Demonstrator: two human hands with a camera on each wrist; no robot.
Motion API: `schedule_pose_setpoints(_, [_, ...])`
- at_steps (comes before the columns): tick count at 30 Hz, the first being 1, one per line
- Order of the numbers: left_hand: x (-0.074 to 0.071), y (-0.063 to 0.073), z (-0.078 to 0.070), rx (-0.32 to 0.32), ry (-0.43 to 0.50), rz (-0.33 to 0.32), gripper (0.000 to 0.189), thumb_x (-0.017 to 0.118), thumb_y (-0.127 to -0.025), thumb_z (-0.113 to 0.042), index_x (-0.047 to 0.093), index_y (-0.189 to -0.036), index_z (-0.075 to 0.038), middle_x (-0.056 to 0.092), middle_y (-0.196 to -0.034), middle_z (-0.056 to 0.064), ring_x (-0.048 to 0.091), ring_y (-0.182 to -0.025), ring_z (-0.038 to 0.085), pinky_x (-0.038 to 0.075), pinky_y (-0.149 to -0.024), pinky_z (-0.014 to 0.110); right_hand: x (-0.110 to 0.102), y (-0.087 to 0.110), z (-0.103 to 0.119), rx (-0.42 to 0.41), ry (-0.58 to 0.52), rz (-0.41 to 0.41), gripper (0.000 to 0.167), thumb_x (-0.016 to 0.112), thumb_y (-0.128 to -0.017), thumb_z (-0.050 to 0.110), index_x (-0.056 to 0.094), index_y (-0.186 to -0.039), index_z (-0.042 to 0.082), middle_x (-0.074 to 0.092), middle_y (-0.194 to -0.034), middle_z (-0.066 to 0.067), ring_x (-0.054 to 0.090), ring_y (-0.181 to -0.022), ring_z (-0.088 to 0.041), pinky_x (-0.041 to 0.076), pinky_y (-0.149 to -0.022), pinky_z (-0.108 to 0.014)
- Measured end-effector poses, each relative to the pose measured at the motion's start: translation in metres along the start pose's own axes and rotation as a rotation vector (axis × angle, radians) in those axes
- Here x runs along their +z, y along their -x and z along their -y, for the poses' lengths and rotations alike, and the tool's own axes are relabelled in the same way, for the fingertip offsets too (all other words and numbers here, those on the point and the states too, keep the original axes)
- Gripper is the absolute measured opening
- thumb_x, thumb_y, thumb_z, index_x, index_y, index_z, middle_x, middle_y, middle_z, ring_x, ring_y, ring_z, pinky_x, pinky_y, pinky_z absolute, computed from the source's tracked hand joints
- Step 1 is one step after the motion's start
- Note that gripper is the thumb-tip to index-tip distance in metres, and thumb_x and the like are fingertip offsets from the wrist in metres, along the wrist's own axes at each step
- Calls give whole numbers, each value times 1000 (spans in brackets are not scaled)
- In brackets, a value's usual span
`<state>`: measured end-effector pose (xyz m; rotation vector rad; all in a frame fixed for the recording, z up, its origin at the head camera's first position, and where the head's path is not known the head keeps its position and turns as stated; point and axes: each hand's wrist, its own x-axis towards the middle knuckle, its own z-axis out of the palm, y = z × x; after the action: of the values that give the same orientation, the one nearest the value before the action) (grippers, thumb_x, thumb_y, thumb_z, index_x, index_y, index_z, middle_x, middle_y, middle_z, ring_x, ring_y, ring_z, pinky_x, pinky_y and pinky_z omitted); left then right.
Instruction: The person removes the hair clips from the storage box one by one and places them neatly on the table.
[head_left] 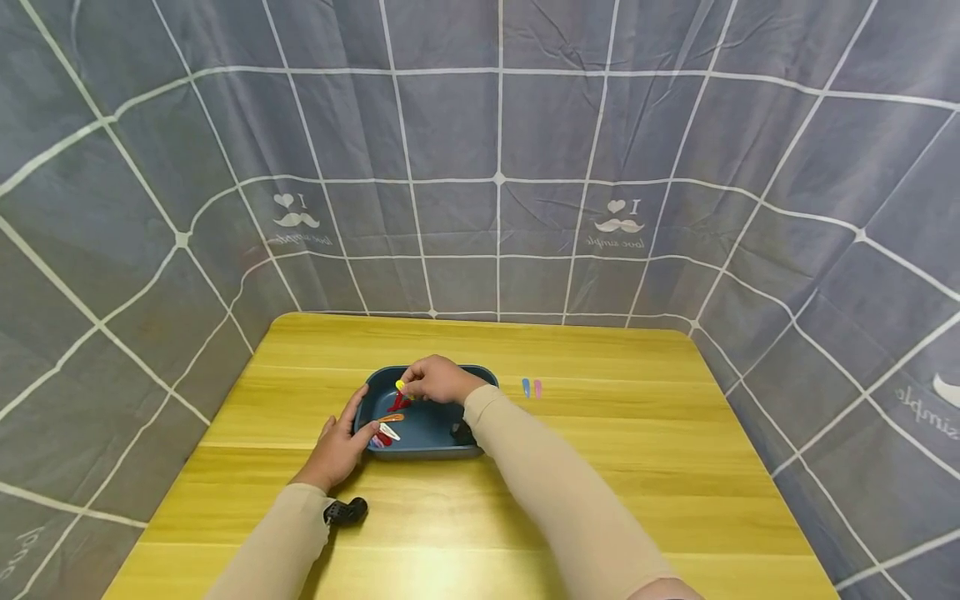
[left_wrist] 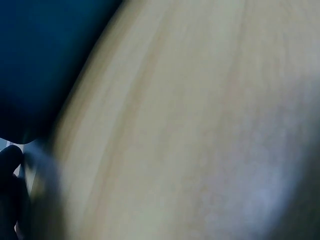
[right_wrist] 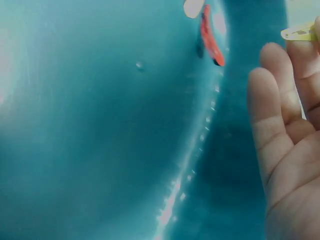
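Observation:
A dark blue plastic tub (head_left: 427, 453) stands on the table with several snap hair clips inside its left part. My right hand (head_left: 441, 380) is over the tub's far side, pinching a yellow hair clip (right_wrist: 300, 33) between thumb and fingertips. Under it in the head view lie red hair clips (head_left: 396, 403). My left hand (head_left: 339, 450) rests at the tub's left rim, fingers stretched along it and thumb over the front left corner. Close to that thumb are an orange hair clip (head_left: 392, 417), a white hair clip (head_left: 390, 432) and partly hidden purple and red ones.
On the wooden table (head_left: 615, 467), right of the tub, lie a blue hair clip (head_left: 527, 387) and a pink hair clip (head_left: 537, 388). A black wrist camera (head_left: 347, 512) is strapped at the left cuff. A grey checked curtain (head_left: 450, 217) surrounds the table's back and sides.

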<state>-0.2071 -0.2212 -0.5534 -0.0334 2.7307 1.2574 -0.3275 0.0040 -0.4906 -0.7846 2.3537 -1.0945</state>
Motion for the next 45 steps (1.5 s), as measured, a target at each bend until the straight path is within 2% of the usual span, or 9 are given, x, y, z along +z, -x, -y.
schedule_pose_setpoints(5, [-2,0,0,3,-11,2,74,48,-109,-53,7,-170,-41,30,-169,27,5,-155,65,15,-116,86,-14,8,-1,4,-109,-29,18,69,-103,15,76,-113,2,72,-85,-4,67,-74,-13,63,-79,-35])
schedule_pose_setpoints(7, [-3,-1,-1,5,-12,7,74,47,-109,-54,7,-170,-42,28,-171,26,4,-155,65,15,-116,86,-21,12,-2,12,-146,-41,19,68,-103,12,74,-116,-1,72,-86,-6,70,-75,-18,64,-78,-35])
schedule_pose_setpoints(14, [-4,-2,0,24,-24,4,74,46,-109,-56,8,-170,-40,25,-172,26,-2,-155,66,8,-118,85,-42,27,-6,24,-236,-82,22,67,-102,6,70,-122,-2,72,-96,-11,72,-82,-18,64,-76,-29])
schedule_pose_setpoints(19, [-4,-1,-1,24,-26,11,74,47,-109,-54,8,-170,-38,26,-171,29,-2,-155,66,9,-118,85,-51,36,-9,27,-276,-105,29,66,-102,4,65,-129,-5,69,-95,-9,75,-95,-38,64,-77,-30])
schedule_pose_setpoints(23, [-4,-1,-2,22,-27,13,75,47,-109,-55,7,-170,-38,26,-170,29,-1,-155,66,10,-117,86,-60,42,-12,31,-300,-134,37,65,-102,3,62,-138,-1,66,-95,-8,72,-105,-48,65,-79,-33])
schedule_pose_setpoints(31, [-2,-2,0,32,17,25,77,48,-108,-56,6,-170,-39,26,-170,29,-3,-155,67,4,-119,83,-81,62,-26,51,-288,-231,35,63,-104,9,64,-140,7,68,-111,-26,73,-96,-46,65,-81,-43])
schedule_pose_setpoints(34, [-2,-3,2,34,12,22,77,49,-108,-55,7,-170,-39,27,-169,29,-3,-154,67,4,-119,83,-89,70,-35,71,-273,-253,33,63,-105,11,65,-138,7,69,-111,-22,73,-94,-40,65,-84,-45])
schedule_pose_setpoints(38, [-3,-3,3,16,24,39,76,48,-109,-56,4,-169,-43,21,-173,25,-9,-155,66,5,-116,86,-99,83,-49,98,-229,-280,34,63,-106,13,66,-139,5,71,-113,-14,73,-102,-39,64,-88,-42])
schedule_pose_setpoints(45, [-3,-3,2,34,20,30,75,47,-110,-53,5,-170,-41,25,-171,28,-6,-154,67,5,-117,86,-116,102,-75,140,-150,-308,38,61,-107,12,64,-143,4,69,-133,-20,66,-116,-45,60,-96,-39])
